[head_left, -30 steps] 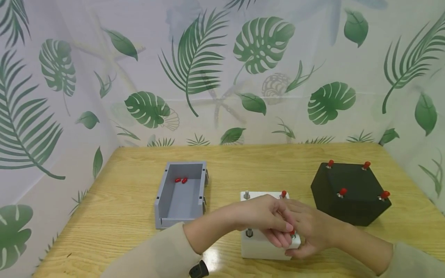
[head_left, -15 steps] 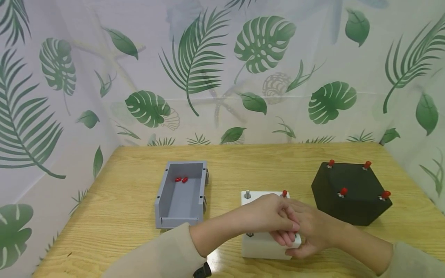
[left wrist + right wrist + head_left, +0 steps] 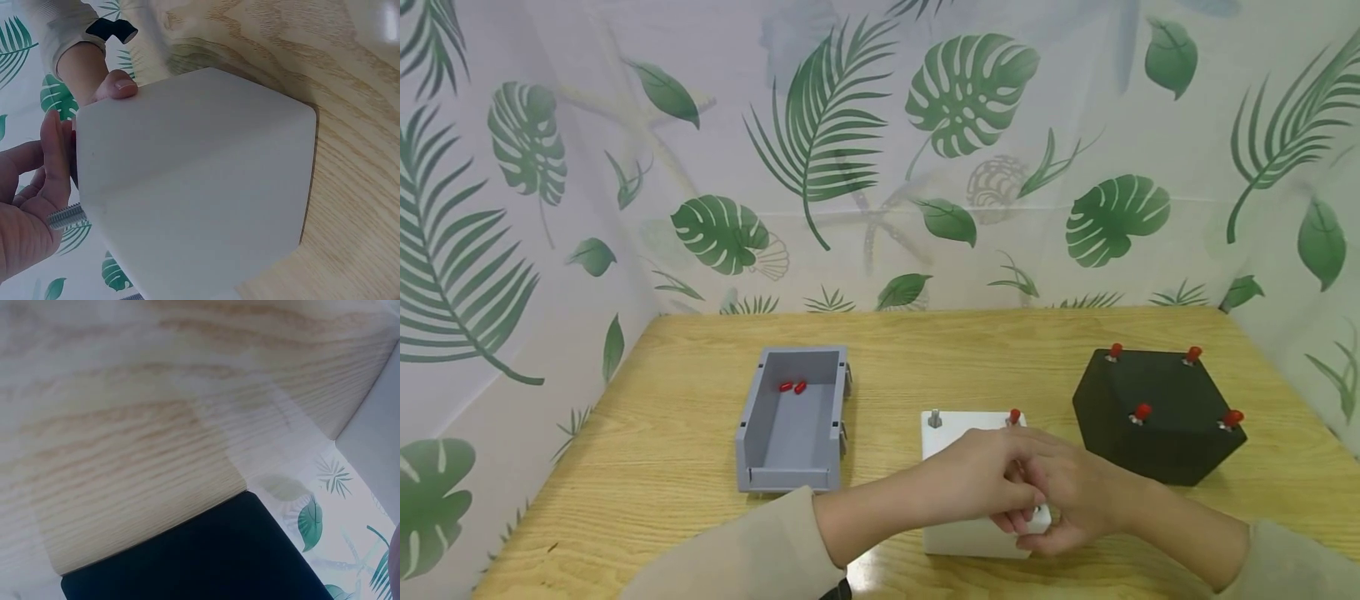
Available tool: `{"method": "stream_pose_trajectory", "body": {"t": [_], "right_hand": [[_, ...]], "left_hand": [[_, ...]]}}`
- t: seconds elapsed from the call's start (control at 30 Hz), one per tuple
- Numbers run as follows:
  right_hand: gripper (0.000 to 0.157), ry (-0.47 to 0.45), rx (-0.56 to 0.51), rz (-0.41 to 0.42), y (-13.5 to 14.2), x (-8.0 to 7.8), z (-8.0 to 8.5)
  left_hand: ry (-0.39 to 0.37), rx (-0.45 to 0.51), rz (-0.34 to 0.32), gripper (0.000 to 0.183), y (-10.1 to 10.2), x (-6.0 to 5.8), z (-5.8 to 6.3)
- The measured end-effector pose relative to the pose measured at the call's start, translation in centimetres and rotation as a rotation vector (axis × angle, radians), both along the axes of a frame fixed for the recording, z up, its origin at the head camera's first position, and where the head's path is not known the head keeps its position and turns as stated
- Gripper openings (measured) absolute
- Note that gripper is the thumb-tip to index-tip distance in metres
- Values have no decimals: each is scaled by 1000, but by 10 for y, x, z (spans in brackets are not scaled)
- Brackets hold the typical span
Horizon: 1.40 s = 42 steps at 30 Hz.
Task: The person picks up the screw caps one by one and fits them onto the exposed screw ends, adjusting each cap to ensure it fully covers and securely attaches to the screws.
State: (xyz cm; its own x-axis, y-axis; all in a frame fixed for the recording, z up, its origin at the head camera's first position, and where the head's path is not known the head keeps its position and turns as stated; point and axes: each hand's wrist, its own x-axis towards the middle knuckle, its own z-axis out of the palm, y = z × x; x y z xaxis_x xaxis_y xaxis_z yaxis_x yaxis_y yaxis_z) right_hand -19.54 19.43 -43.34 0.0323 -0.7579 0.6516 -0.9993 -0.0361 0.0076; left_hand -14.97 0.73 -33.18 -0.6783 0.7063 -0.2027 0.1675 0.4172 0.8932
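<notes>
A white block (image 3: 958, 537) stands on the table in front of me, with upright metal bolts on top. Its back left bolt (image 3: 934, 419) is bare, and a red cap (image 3: 1015, 415) sits on the back right one. My right hand (image 3: 1071, 487) grips the block's right side, thumb (image 3: 119, 85) against its edge. Over the near right corner, my left hand (image 3: 985, 479) pinches a second red cap (image 3: 74, 135), mostly hidden by the fingers. Another bare bolt (image 3: 65, 217) shows beside the left palm in the left wrist view.
A grey bin (image 3: 793, 479) at left holds two loose red caps (image 3: 793, 387). To the right stands a black block (image 3: 1157, 450), its several bolts topped with red caps. A leaf-print cloth (image 3: 865, 158) backs the wooden table (image 3: 647, 433).
The left hand has shifted slightly right and its fingers have turned at the near right corner, covering the red cap seen there earlier. The right hand stays on the white block.
</notes>
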Motion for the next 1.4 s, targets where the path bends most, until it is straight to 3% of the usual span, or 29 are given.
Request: {"method": "stream_pose_trajectory", "body": {"t": [0.27,0.5,0.63,0.77,0.87,1.03,1.17,1.4], "right_hand": [[48,-33,36,-20,3,0,1],[53,11,70,-81,6,2,1],[70,40,40,-57,6,1,-1],[67,54,24,-43,6,0,-1],[56,65,26,-52,5,1,-1],[68,94,38,-65,5,1,0],[66,105,41,-78,4,1,1],[69,46,60,-56,0,2,5]], "left_hand": [[15,27,-7,8,-3,0,1],[-131,119,23,8,-12,-7,7],[-162,127,49,12,-15,-9,11],[-177,133,66,17,-19,-10,14],[-209,148,69,18,-23,-12,15],[-257,161,85,19,-30,-18,18],[-279,174,135,21,-37,-23,20],[-281,170,203,22,-52,-31,17]]}}
